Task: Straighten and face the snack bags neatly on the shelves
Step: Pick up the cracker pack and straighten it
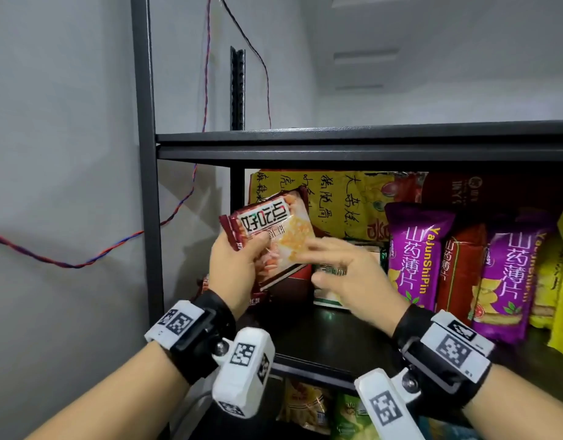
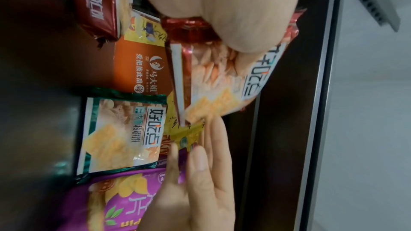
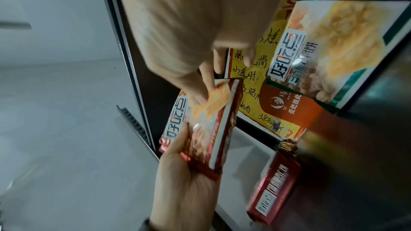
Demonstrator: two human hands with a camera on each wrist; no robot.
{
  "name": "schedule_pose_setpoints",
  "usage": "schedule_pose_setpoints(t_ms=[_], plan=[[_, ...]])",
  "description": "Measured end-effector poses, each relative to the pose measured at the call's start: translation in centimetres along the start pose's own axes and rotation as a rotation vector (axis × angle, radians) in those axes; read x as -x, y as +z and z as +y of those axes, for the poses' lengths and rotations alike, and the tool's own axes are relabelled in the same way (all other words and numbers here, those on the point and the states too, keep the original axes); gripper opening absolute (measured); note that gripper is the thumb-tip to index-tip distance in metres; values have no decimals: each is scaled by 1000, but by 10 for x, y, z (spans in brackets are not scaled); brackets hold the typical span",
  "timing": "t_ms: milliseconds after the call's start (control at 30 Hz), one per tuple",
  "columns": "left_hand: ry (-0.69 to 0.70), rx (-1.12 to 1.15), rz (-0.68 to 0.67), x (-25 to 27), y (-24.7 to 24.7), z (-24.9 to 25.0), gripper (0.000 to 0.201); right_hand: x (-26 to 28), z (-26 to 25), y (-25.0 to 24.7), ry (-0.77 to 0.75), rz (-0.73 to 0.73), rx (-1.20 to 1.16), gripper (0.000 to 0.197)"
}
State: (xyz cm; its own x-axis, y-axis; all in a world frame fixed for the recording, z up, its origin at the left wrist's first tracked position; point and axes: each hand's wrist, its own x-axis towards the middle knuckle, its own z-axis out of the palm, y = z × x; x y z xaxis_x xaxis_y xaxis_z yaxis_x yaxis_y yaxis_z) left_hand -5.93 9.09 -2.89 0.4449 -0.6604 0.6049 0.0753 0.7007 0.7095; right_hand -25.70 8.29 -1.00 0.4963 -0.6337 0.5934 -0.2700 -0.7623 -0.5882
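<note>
A red snack bag (image 1: 272,231) was held up in front of the left end of the middle shelf (image 1: 321,331), lifted clear of the board and tilted, its printed face turned toward the head camera. It was gripped along its lower left edge by the left hand (image 1: 234,268), thumb across the front and fingers curled behind. The right hand (image 1: 347,274) was seen with fingers extended and relaxed, their tips at or just beside the bag's lower right corner (contact could not be confirmed through the blur); nothing was enclosed by it.

The step in hand was judged to be the turning and squaring of this one bag before its return to the row. A second red bag (image 3: 274,189) lay on the shelf below it, with a green-edged bag (image 2: 121,133) and upright purple bags (image 1: 416,252) to the right. The next move would probably call for the bag to be stood upright, face outward, in the gap at the left end.
</note>
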Motion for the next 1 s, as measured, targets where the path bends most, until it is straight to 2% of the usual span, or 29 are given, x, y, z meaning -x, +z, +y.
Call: schedule_pose_setpoints(t_ms=[67, 100, 167, 267, 333, 467, 600, 667, 733, 833, 867, 933, 1000], plan=[[-34, 59, -79, -2, -7, 3, 17, -7, 0, -6, 42, 193, -38, 50], [-45, 88, -126, -2, -10, 4, 16, -11, -1, -9, 80, 216, -69, 57], [-68, 141, -197, -1, -14, 6, 18, -18, -3, -15, 142, 137, -178, 60], [-103, 215, -256, -1, -17, 4, 30, -25, -4, -20, 152, -38, -283, 33], [-128, 237, -266, 0, -16, 4, 28, -25, -6, -20, 118, -26, -295, 31], [-175, 224, -258, 1, -15, 4, 45, -22, -6, -11, -14, 108, -91, 35], [-167, 146, -271, -4, -21, 4, 37, -12, -9, -7, -102, 124, -93, 43], [-177, 154, -282, -6, -25, 4, 42, -8, -11, -7, -169, 142, -44, 47], [-187, 192, -289, -7, -25, 4, 51, -7, -11, -9, -243, 167, 2, 56], [-180, 245, -252, -7, -26, 2, 50, -9, -9, -8, -302, 206, 63, 74], [-185, 233, -255, -8, -26, 1, 51, -10, -8, -9, -288, 219, 81, 74], [-188, 178, -280, -8, -29, 0, 49, -10, -9, -8, -243, 221, 100, 63], [-196, 145, -278, -11, -32, 2, 37, -11, -8, -6, -179, 219, 118, 52]])
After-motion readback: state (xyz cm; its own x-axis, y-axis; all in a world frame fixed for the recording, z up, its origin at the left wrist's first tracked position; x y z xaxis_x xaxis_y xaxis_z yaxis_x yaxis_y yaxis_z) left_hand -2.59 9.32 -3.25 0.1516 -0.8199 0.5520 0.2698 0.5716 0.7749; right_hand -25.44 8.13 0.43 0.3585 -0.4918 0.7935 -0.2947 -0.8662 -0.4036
